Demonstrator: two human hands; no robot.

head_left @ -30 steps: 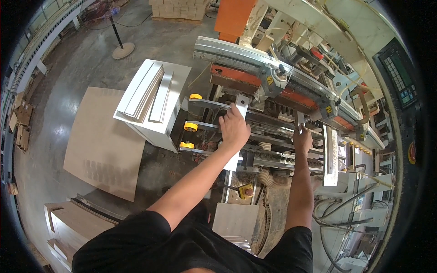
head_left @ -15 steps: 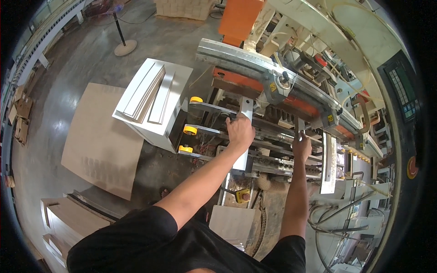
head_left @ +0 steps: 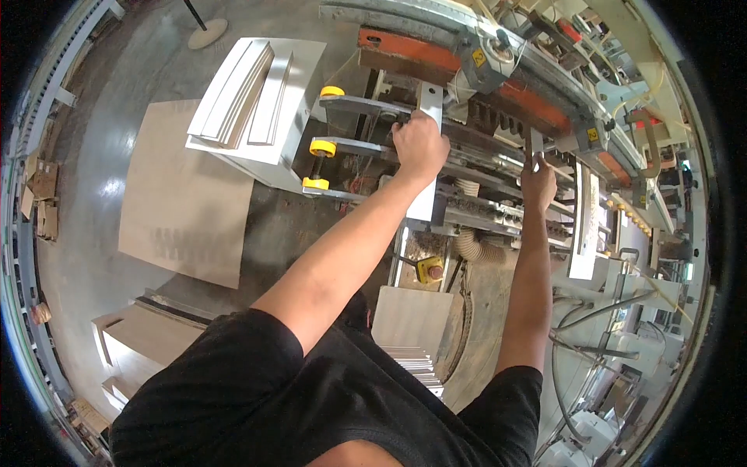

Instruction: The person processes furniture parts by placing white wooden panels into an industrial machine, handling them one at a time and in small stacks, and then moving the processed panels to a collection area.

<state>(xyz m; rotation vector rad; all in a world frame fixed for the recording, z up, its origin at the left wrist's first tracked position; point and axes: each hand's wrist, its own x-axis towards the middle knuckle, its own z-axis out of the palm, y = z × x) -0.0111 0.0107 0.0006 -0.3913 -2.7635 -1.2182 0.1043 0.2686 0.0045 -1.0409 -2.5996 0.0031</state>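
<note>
- Grey concrete workshop floor (head_left: 109, 156) fills the 9 o'clock side, with a long orange and grey woodworking machine (head_left: 498, 86) running from 12 toward 3 o'clock.
- Left hand (head_left: 419, 144), a little above centre toward 12 o'clock, has its fingers curled shut over a pale white strip (head_left: 426, 167) that stands upright against the machine's rails.
- The strip shows above the knuckles and again below the wrist, reaching down toward the centre.
- Right hand (head_left: 538, 183) sits at about 2 o'clock, fingers pinched closed on a narrow upright grey piece (head_left: 535, 144) at the machine's edge.
- Yellow rollers (head_left: 320, 148) line up just to the 9 o'clock side of the left hand.
- A white cart (head_left: 268, 152) carrying stacked white mouldings (head_left: 241, 93) stands at 11 o'clock.
- A flat brown board (head_left: 183, 194) lies on the floor at 9 o'clock.
- Another white strip (head_left: 583, 226) lies at 3 o'clock.
</note>
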